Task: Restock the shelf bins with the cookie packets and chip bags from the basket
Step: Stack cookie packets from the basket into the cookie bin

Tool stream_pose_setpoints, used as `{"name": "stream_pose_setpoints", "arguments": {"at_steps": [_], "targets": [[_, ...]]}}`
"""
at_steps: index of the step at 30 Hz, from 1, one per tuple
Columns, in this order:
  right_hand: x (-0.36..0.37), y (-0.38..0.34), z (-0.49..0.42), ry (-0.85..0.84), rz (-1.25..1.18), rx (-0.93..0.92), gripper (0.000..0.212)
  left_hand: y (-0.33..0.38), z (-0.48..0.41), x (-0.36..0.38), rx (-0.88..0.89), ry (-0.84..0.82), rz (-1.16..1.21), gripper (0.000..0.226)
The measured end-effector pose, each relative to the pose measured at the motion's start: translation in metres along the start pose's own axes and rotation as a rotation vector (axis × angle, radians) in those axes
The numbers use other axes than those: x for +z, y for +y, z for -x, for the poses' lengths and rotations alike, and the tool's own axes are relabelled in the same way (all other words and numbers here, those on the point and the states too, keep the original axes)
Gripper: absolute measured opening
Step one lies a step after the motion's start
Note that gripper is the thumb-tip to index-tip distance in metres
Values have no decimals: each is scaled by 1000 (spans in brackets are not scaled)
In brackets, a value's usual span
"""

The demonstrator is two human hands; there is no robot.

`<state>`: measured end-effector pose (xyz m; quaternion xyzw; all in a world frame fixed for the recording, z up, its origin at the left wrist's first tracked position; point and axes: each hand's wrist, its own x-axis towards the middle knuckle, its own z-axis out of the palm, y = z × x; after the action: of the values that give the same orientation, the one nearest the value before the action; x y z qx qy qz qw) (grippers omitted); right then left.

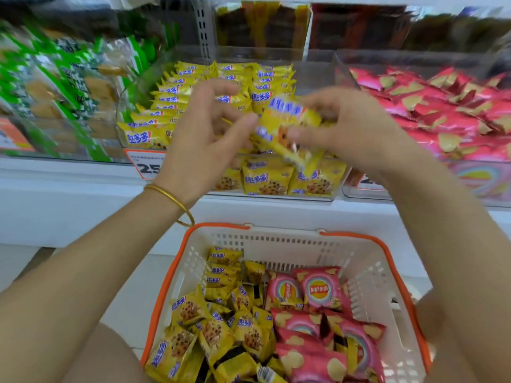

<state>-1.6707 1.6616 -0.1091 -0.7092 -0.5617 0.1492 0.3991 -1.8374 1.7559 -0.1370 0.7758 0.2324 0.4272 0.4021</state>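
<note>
Holds a clutch of held cookie packets [287, 125] up between both hands, directly in front of the cookie bin [315, 78] and above the basket [367, 239]. Keeps the right hand [345, 125] on the clutch's right side, grip clamped on it, thumb across the front. Places the left hand [204, 120] at the opposite side, fingers curled, thumb tip at the wrapper edge; cannot tell through the blur whether that grip pinches or only touches.

Tilts the clutch steeply, upper end level with the knuckles, lower end hanging toward the bin's front row. Sets the bin straight ahead, just beyond the packets, so probably needs only a short forward reach and a lowering, best led by the right hand, which carries the load.

Leaves loose cookie packets [221, 322] in the basket's left half and chip bags [318, 294] in its right half. Puts the chip bin [387, 58] off to the right of the clutch. Looks partway through the restock.
</note>
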Motion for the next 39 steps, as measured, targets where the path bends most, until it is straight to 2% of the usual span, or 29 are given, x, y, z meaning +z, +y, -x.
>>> {"name": "stream_pose_setpoints", "arguments": {"at_steps": [2,3,6,10,15,21,26,30,32,35,37,39], "targets": [[-3,-4,-22,226,204,-12,47,-4,-8,-4,137,116,-178,25],[0,-4,-34,275,280,-2,46,-10,-10,-6,189,109,-321,27],[16,5,-72,240,459,45,44,-31,-11,-7,316,-57,-781,44],[38,24,-109,108,541,7,45,-46,-8,-3,264,-160,-1009,56],[44,37,-123,105,474,-67,43,-50,-10,-3,282,-154,-1059,56],[41,33,-120,114,775,-110,44,-52,-10,-1,315,-145,-1085,55],[38,32,-111,162,797,-84,58,-53,-10,-3,325,-157,-1083,54],[31,22,-95,189,821,-106,54,-49,-8,-6,404,-134,-1023,49],[25,14,-79,250,752,-155,44,-42,-1,-8,515,-86,-992,42],[26,1,-33,328,484,-270,28,-29,23,-10,616,-66,-947,30],[40,2,2,298,317,-300,21,-32,41,-11,578,-197,-929,23],[71,18,28,140,228,-215,17,-45,57,-13,459,-373,-962,22]]}}
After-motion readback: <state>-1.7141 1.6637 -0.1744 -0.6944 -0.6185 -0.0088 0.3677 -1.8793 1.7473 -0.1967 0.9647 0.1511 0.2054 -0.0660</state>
